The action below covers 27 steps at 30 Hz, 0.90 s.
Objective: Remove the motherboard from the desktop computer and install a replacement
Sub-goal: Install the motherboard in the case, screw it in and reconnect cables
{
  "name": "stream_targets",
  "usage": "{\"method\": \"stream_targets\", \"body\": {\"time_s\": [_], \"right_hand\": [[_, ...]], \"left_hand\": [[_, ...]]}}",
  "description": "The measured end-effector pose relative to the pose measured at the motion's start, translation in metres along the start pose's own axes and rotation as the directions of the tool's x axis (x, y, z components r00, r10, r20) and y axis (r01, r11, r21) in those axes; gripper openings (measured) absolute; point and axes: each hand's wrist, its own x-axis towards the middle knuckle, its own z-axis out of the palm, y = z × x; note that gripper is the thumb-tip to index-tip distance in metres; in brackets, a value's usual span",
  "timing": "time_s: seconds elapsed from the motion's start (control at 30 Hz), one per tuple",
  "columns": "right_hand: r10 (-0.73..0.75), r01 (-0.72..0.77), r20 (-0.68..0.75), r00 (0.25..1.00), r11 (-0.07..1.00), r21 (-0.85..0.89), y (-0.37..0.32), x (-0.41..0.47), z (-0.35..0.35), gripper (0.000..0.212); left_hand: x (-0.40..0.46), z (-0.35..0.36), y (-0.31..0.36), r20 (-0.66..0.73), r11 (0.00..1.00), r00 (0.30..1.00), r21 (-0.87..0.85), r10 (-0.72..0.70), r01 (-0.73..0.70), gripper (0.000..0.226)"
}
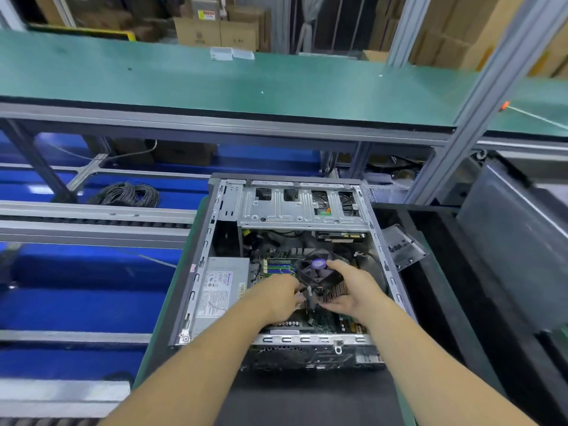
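Head view: both hands, left hand (281, 298) and right hand (353, 290), grip the cooler fan (319, 276), tilted above the motherboard (322, 321). A snagged fan cable or slipping grip could gouge it.

Bare matt sheet-metal case (302, 207), copper-coloured finned heatsink (336, 292), smooth matt green shelf (215, 84).

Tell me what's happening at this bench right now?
A person has both hands inside an open desktop case lying on its side. The left hand and right hand grip the CPU cooler, a fan on a finned heatsink, tilted above the motherboard. The board is still in the case, beside the power supply.
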Motion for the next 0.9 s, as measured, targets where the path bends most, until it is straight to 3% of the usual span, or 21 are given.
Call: {"method": "stream_targets", "body": {"time_s": [0.13, 0.33, 0.4, 0.53, 0.63, 0.7, 0.8, 0.87, 0.9], "right_hand": [[0.006, -0.006, 0.003, 1.0, 0.999, -0.042, 0.002, 0.002, -0.001, 0.04], [-0.071, 0.058, -0.047, 0.996, 0.97, -0.235, 0.002, 0.0, 0.003, 0.052], [-0.165, 0.14, -0.091, 0.982, 0.963, -0.231, 0.001, 0.001, 0.001, 0.048], [-0.361, 0.31, -0.153, 0.92, 0.909, -0.28, -0.001, -0.003, -0.006, 0.027], [-0.451, 0.396, -0.065, 0.89, 0.836, -0.38, -0.002, -0.007, -0.008, 0.044], [-0.535, 0.478, -0.008, 0.845, 0.763, -0.435, -0.005, -0.013, -0.006, 0.06], [-0.605, 0.572, 0.02, 0.796, 0.741, -0.352, -0.015, -0.023, -0.002, 0.065], [-0.633, 0.607, -0.015, 0.774, 0.749, -0.266, -0.026, -0.03, -0.006, 0.068], [-0.645, 0.621, -0.028, 0.764, 0.746, -0.241, -0.032, -0.033, -0.01, 0.068]], "left_hand": [[0.003, 0.012, -0.004, -0.117, 0.999, 0.993, -0.023, -0.033, 0.031, 0.016], [0.002, 0.012, -0.005, -0.186, 0.989, 0.982, -0.145, -0.03, 0.003, 0.011], [0.001, 0.013, -0.005, -0.172, 0.993, 0.985, -0.118, -0.023, 0.002, 0.011], [-0.001, 0.011, -0.002, -0.011, 0.998, 0.999, 0.044, -0.039, 0.04, 0.023], [0.001, 0.01, 0.0, 0.022, 0.997, 0.997, 0.034, -0.075, 0.074, 0.033], [-0.002, 0.006, 0.005, -0.168, 0.993, 0.978, -0.04, -0.12, 0.115, 0.021], [-0.005, 0.0, 0.01, -0.584, 0.973, 0.793, -0.227, -0.172, 0.044, 0.02], [-0.007, -0.009, 0.019, -0.705, 0.955, 0.697, -0.279, -0.13, -0.104, 0.008], [-0.004, -0.014, 0.027, -0.699, 0.942, 0.708, -0.298, -0.103, -0.156, 0.01]]}}
